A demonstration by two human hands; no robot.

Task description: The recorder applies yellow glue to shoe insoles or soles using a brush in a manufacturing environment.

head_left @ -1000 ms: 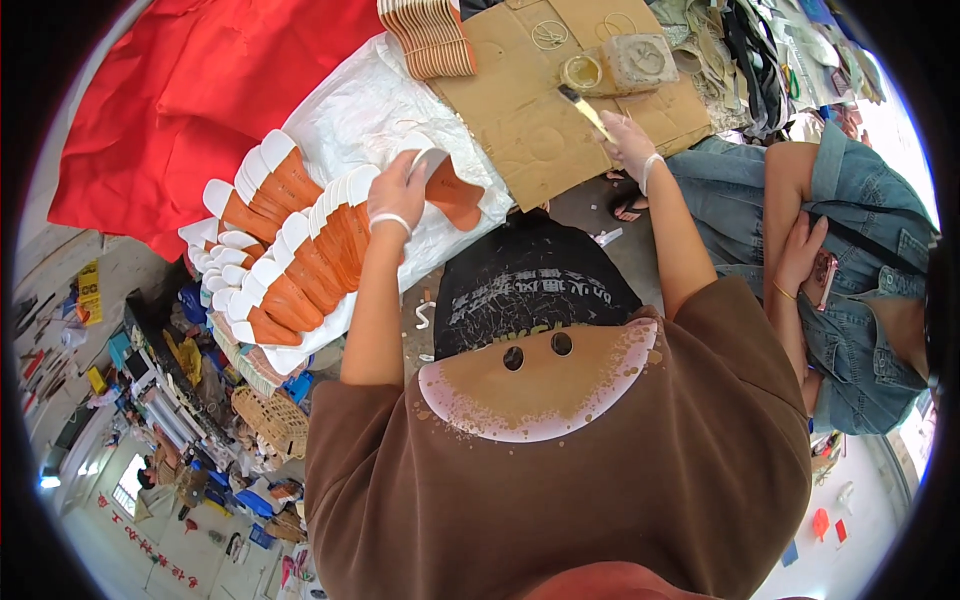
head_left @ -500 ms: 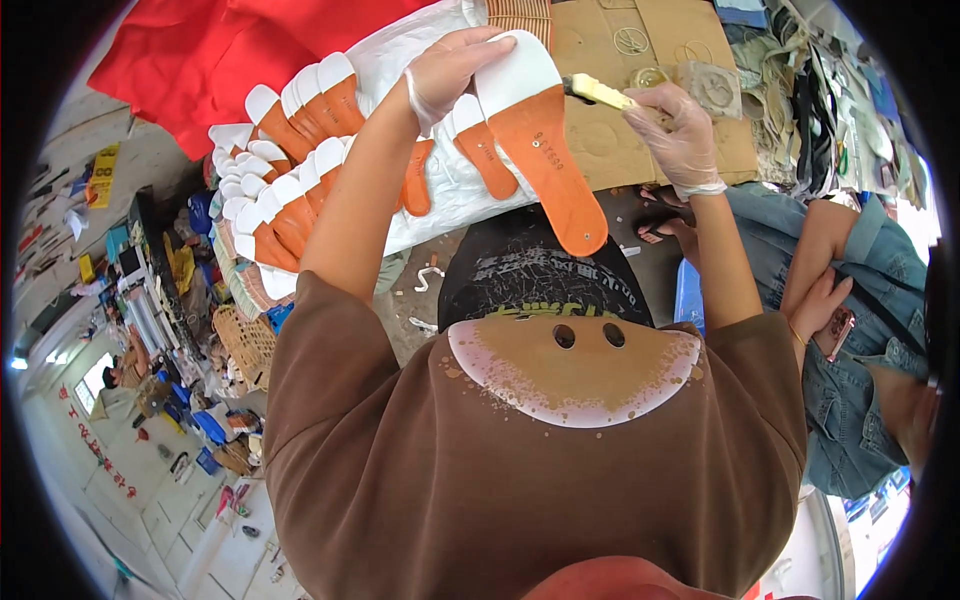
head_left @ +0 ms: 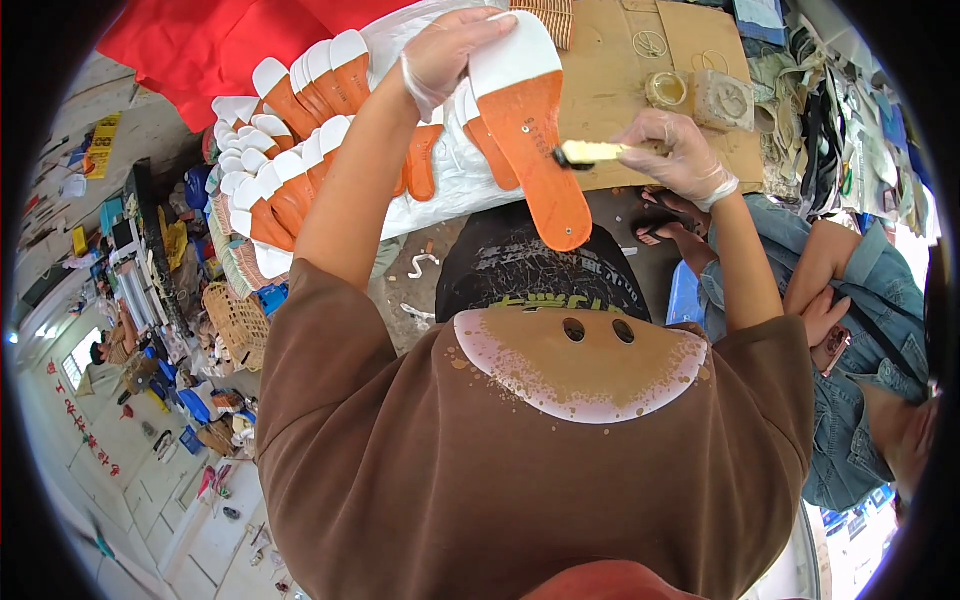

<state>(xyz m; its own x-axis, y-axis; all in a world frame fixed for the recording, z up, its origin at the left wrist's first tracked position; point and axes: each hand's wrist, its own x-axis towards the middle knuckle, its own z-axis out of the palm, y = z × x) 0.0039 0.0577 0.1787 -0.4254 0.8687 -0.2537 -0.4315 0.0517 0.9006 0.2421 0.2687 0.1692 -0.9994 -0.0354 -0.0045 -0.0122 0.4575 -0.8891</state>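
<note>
Head view: held insole (head_left: pixel 525 110) overlaps cardboard (head_left: pixel 612 95); jar (head_left: pixel 666 90) beside block (head_left: pixel 724 100).

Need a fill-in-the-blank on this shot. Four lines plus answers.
The left grip holds an insole by its ____-coloured end.
The right grip holds a ____.
The jar stands to the ____ of the block.
The cloth at upper left is coloured ____.

Missing words: white; brush; left; red.
</note>
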